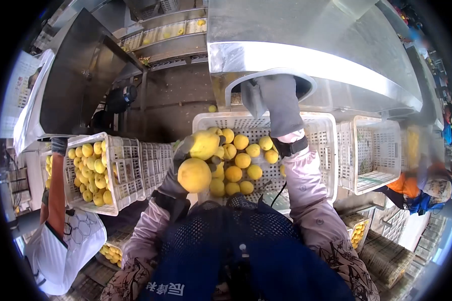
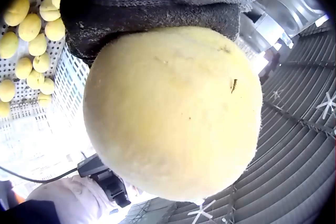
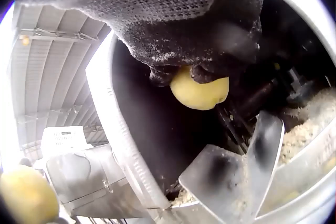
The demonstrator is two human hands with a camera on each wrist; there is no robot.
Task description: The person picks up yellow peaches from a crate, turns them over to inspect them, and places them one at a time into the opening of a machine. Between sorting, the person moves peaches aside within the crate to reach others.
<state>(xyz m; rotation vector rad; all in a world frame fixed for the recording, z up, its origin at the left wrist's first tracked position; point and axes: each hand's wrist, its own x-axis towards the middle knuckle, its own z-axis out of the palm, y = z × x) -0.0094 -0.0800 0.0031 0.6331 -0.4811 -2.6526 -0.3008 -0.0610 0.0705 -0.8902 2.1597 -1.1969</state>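
Observation:
My gloved left hand is held over the left side of a white crate, gripping yellow fruit; another lies against its fingers. In the left wrist view, one fruit fills the middle below the dark glove. My gloved right hand reaches into the round opening of a metal machine. Inside, the right wrist view shows this hand pinching a yellow fruit above bent metal blades. Loose fruits lie in the crate.
To the left, a crate of fruit stands near a person in a white shirt. Another white crate is at the right, close to a person in orange and blue. A conveyor runs along the back.

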